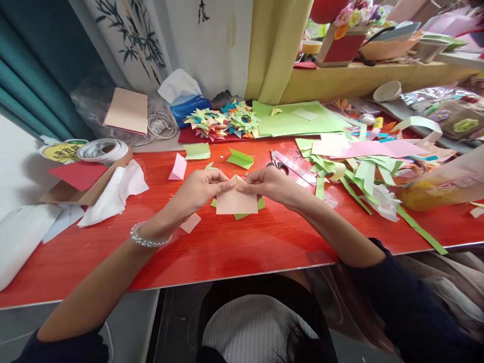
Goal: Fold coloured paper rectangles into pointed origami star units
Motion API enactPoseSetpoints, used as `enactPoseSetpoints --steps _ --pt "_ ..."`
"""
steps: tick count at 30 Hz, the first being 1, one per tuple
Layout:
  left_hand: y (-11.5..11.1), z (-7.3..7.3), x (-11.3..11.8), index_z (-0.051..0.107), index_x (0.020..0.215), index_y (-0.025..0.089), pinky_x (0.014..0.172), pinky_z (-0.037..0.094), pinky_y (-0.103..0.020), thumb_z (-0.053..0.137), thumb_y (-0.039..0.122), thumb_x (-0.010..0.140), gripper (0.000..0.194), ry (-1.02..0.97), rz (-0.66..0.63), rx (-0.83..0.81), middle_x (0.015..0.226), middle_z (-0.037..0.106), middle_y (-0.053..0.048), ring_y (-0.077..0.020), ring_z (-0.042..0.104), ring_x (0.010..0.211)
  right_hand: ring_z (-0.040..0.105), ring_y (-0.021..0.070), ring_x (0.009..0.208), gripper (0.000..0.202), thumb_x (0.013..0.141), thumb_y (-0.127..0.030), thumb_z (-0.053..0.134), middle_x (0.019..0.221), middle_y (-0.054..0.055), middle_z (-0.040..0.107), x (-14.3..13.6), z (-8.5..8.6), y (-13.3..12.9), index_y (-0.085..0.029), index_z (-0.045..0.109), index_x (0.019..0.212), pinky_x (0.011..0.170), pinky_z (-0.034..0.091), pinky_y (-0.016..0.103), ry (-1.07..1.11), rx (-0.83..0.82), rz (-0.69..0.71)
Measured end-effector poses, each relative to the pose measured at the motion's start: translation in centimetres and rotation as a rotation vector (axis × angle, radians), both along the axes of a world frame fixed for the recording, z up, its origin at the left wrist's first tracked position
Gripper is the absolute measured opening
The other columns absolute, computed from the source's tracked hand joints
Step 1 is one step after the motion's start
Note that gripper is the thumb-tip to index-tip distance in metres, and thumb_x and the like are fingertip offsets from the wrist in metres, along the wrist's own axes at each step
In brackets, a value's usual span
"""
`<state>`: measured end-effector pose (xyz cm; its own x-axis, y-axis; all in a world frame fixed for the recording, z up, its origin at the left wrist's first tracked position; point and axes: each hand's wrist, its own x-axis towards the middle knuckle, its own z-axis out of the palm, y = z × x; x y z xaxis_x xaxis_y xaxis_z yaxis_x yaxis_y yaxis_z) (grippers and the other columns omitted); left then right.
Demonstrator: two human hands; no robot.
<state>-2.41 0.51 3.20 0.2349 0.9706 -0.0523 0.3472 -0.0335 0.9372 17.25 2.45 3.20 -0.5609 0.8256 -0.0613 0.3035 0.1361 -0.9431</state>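
"Peach paper (237, 203): report its position."

"Over the red tabletop (280, 242), between the person's left hand (204, 187) and right hand (271, 183), its upper part folded to a peak."

"State of the hands?"

"Each pinches an upper edge of the peach paper between thumb and fingers; the thumbs lie in front, near each other below the peak."

"Surroundings?"

"Green paper (244, 217) shows past the lower edge and at both sides; whether the two touch cannot be told. Small peach slip (191, 223) near the left hand. Folded green card (241, 159) beyond both hands; scissors (277, 163) just beyond the right hand."
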Motion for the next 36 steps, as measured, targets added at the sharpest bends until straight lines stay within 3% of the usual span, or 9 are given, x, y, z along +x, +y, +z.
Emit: enactPoseSetpoints --steps 5,9,12,15,20,22,25,30,36 --pt "0.1 0.2 -0.1 0.069 0.078 0.018 0.059 0.038 -0.026 0.066 0.044 0.076 0.026 0.02 -0.054 -0.004 0.075 0.063 -0.003 -0.0133 0.053 0.067 0.041 0.0063 0.051 0.03 0.078 -0.034 0.067 0.055 -0.004 0.046 -0.1 -0.1 0.0 -0.015 0.051 0.06 0.048 0.03 0.022 0.005 0.001 0.022" --pt "-0.2 0.4 0.1 0.07 0.082 0.02 0.066 0.038 -0.026 0.063 0.044 0.079 0.024 0.073 -0.051 0.12 0.083 0.066 -0.003 -0.0143 0.054 0.076 0.042 0.0066 0.051 0.028 0.077 -0.03 0.066 0.054 -0.005 0.045 -0.3 -0.2 -0.1 -0.016 0.049 0.059 0.048 0.033 0.022 -0.013 -0.054 0.043" --pt "-0.4 0.5 0.2 0.068 0.075 0.019 0.065 0.036 -0.027 0.063 0.04 0.079 0.023 0.13 -0.006 0.185 0.076 0.065 -0.002 -0.0144 0.053 0.073 0.04 0.0063 0.052 0.033 0.074 -0.032 0.069 0.054 -0.006 0.041 -0.5 -0.3 -0.2 -0.017 0.046 0.057 0.049 0.033 0.022 0.018 -0.066 0.102" --pt "-0.6 0.6 0.2 0.068 0.072 0.019 0.063 0.035 -0.027 0.062 0.038 0.079 0.021 0.117 0.019 0.193 0.073 0.064 -0.002 -0.0139 0.051 0.069 0.04 0.007 0.056 0.029 0.078 -0.039 0.067 0.061 -0.005 0.044 -0.6 -0.3 -0.3 -0.015 0.054 0.065 0.052 0.033 0.023 0.065 -0.044 0.163" --pt "-0.6 0.4 0.4 0.064 0.067 0.019 0.049 0.028 -0.026 0.063 0.036 0.079 0.02 0.067 0.051 0.148 0.056 0.052 0.002 -0.0096 0.039 0.05 0.031 0.0066 0.054 0.04 0.083 -0.043 0.061 0.057 -0.005 0.036 -0.7 -0.4 -0.5 -0.016 0.048 0.058 0.05 0.026 0.024 -0.016 0.114 0.072" --pt "-0.6 0.3 0.4 0.064 0.067 0.02 0.045 0.025 -0.025 0.063 0.036 0.079 0.02 0.058 0.069 0.129 0.05 0.046 0.003 -0.0085 0.035 0.046 0.036 0.0063 0.052 0.042 0.081 -0.043 0.064 0.055 -0.006 0.037 -0.7 -0.4 -0.4 -0.017 0.045 0.054 0.049 0.031 0.023 -0.048 0.104 0.057" --pt "-0.3 0.4 0.1 0.066 0.069 0.02 0.042 0.025 -0.024 0.065 0.035 0.078 0.018 0.022 0.137 0.189 0.049 0.044 0.004 -0.0074 0.035 0.043 0.055 0.0095 0.054 0.039 0.079 -0.041 0.067 0.053 -0.003 0.051 -0.4 0.0 -0.3 -0.016 0.051 0.054 0.055 0.046 0.024 -0.051 -0.04 0.091" --pt "0.4 0.6 -0.5 0.064 0.077 0.019 0.045 0.042 -0.02 0.068 0.032 0.078 0.014 -0.345 0.331 0.223 0.061 0.058 0.002 -0.0072 0.052 0.049 0.069 0.0163 0.076 0.035 0.08 -0.046 0.065 0.085 0.01 0.072 0.3 0.8 0.1 -0.012 0.07 0.088 0.072 0.056 0.029 0.099 -0.1 -0.014" --pt "-0.3 0.4 0.7 0.06 0.081 0.017 0.057 0.052 -0.016 0.071 0.024 0.075 0.015 -0.609 0.339 0.03 0.076 0.063 0.002 -0.0086 0.067 0.068 0.066 0.0193 0.098 0.05 0.079 -0.046 0.069 0.114 0.011 0.067 -0.7 -0.4 0.1 -0.016 0.06 0.119 0.076 0.056 0.027 0.25 -0.116 -0.084"
